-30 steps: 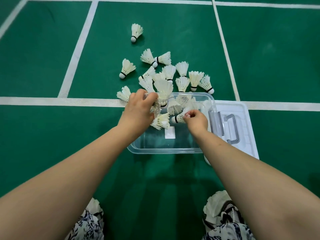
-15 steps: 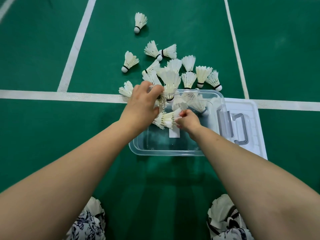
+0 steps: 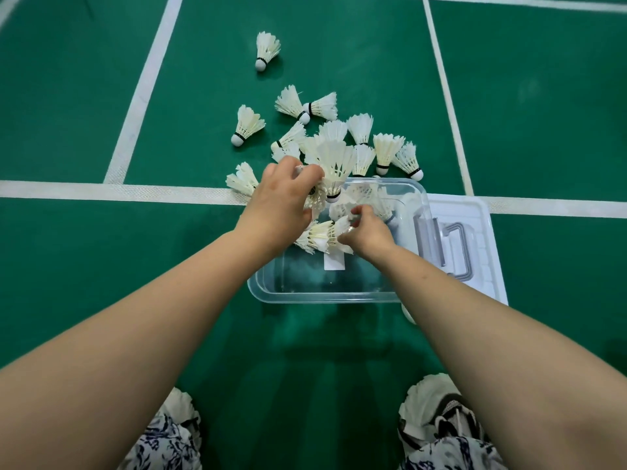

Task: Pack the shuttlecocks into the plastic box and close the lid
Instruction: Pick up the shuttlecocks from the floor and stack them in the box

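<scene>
looking down from the head camera, both bare forearms reach out over a clear plastic box (image 3: 325, 293) that sits open on the green court floor (image 3: 84, 266), its far edge close to a white court line (image 3: 101, 192). the left hand (image 3: 281, 201) is curled over the box's far left corner, fingers closed around a cluster of shuttlecocks; one of these, the raised shuttlecock (image 3: 334, 164), stands with its long axis near upright, cork down and feathers fanned toward the far side. the right hand (image 3: 368, 228) pinches the cork end of a lying shuttlecock (image 3: 320, 235), whose long axis runs roughly left to right, feathers pointing left, over the middle of the box. a few more shuttlecocks lie in the far part of the box, though through the clear wall their directions are hard to read. the loose pile (image 3: 359, 144) rests on the floor just beyond the box, pointing in mixed directions, several with corks toward the viewer. a single stray shuttlecock (image 3: 266, 50) lies well apart farther out, cork toward the viewer. the lid (image 3: 481, 239) lies flat on the floor touching the box's right side, with a grey handle (image 3: 454, 249) on it. a white label (image 3: 334, 262) shows at the box bottom. patterned fabric (image 3: 163, 442) and shoes (image 3: 437, 408) fill the lower edge.
</scene>
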### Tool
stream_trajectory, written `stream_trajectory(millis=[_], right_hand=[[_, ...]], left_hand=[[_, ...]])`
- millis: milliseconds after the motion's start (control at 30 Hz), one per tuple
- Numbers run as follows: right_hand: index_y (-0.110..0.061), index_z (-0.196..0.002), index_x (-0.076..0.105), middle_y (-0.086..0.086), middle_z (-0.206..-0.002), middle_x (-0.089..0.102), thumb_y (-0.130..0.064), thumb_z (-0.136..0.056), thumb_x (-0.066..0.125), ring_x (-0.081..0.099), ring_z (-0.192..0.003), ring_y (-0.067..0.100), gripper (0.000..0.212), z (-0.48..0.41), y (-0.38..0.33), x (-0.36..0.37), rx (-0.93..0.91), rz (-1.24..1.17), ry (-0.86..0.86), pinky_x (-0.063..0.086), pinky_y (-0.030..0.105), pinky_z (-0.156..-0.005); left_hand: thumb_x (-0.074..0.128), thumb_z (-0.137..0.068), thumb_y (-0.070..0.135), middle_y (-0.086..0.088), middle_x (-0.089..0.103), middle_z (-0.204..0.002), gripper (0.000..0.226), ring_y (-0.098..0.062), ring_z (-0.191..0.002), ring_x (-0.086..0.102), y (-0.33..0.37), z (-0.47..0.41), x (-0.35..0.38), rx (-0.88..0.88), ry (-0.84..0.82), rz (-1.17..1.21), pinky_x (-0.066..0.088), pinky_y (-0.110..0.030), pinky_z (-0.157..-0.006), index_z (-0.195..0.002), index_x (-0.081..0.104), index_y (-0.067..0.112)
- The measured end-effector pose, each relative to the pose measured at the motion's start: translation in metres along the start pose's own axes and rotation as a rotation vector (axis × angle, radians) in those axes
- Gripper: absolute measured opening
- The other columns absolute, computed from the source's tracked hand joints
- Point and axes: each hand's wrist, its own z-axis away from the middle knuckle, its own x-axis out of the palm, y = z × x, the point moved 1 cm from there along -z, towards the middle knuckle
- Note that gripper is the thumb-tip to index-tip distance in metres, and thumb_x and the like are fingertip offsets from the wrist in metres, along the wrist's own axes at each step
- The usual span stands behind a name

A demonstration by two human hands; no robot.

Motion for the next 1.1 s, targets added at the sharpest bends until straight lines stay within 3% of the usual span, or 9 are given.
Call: stream_trajectory(millis=[100,333,533,700,800,867,967,1100], right_hand=[[-0.015,-0.135,0.037,0.008,-0.128,0.055,-0.015,-0.084,0.064,0.057,-0.109,0.026,0.058,0.012,-0.005,-0.013,-0.069,0.026,0.029,0.044,0.028,-0.08],[-0.023,-0.135,0.036,-0.004,-0.11,0.052,-0.018,-0.078,0.072,0.055,-0.094,0.018,0.067,0.057,-0.024,-0.043,-0.266,-0.184,0.175,0.051,0.032,-0.077],[-0.031,-0.139,0.032,-0.009,-0.11,0.049,-0.025,-0.07,0.079,0.055,-0.101,0.016,0.083,0.095,-0.032,-0.063,-0.405,-0.198,0.235,0.048,0.032,-0.086],[-0.031,-0.127,0.055,-0.006,-0.129,0.048,-0.023,-0.07,0.08,0.049,-0.109,0.011,0.063,0.11,-0.029,-0.074,-0.552,-0.139,0.256,0.044,0.028,-0.094],[-0.022,-0.098,0.072,-0.005,-0.133,0.05,-0.024,-0.071,0.08,0.045,-0.124,0.016,0.029,0.107,-0.022,-0.074,-0.596,-0.1,0.238,0.041,0.035,-0.101],[-0.016,-0.084,0.074,-0.004,-0.127,0.057,-0.024,-0.072,0.079,0.046,-0.123,0.02,0.014,0.102,-0.017,-0.074,-0.585,-0.085,0.245,0.041,0.04,-0.101],[-0.014,-0.082,0.076,-0.003,-0.11,0.067,-0.029,-0.074,0.077,0.048,-0.116,0.022,0.018,0.096,-0.01,-0.077,-0.536,-0.092,0.317,0.038,0.038,-0.1],[-0.017,-0.088,0.077,-0.006,-0.1,0.07,-0.037,-0.075,0.074,0.04,-0.113,0.018,0.024,0.09,0.001,-0.079,-0.445,-0.042,0.431,0.035,0.029,-0.097]], left_hand=[[0.058,-0.072,-0.004,-0.021,0.049,-0.11,0.045,-0.034,-0.098,0.045,0.009,0.003,-0.002,0.053,0.029,0.011,0.046,-0.048,-0.081,-0.116,0.056,0.007],[0.053,-0.08,0.005,-0.011,0.039,-0.121,0.043,-0.029,-0.111,0.037,0.029,0.015,-0.018,0.0,-0.064,-0.04,0.04,-0.04,-0.09,-0.121,0.045,0.014],[0.053,-0.081,0.005,-0.011,0.038,-0.124,0.043,-0.029,-0.113,0.036,0.041,0.031,-0.028,-0.015,-0.114,-0.073,0.038,-0.038,-0.09,-0.122,0.043,0.016],[0.053,-0.082,0.007,-0.011,0.039,-0.121,0.042,-0.029,-0.113,0.037,0.055,0.044,-0.025,0.012,-0.149,-0.092,0.038,-0.038,-0.089,-0.122,0.042,0.016],[0.053,-0.082,0.007,-0.01,0.039,-0.122,0.044,-0.029,-0.116,0.035,0.059,0.046,-0.021,0.009,-0.176,-0.08,0.037,-0.036,-0.089,-0.123,0.041,0.018],[0.053,-0.082,0.007,-0.01,0.039,-0.123,0.048,-0.029,-0.119,0.034,0.06,0.045,-0.019,-0.001,-0.181,-0.053,0.037,-0.037,-0.091,-0.126,0.04,0.021],[0.053,-0.081,0.004,-0.009,0.04,-0.121,0.068,-0.027,-0.118,0.035,0.059,0.042,-0.017,-0.043,-0.138,0.003,0.036,-0.036,-0.094,-0.139,0.03,0.03],[0.053,-0.079,0.003,-0.002,0.032,-0.097,0.083,-0.019,-0.094,0.03,0.05,0.039,-0.014,-0.076,-0.062,0.037,0.03,-0.03,-0.082,-0.145,0.015,0.037]])
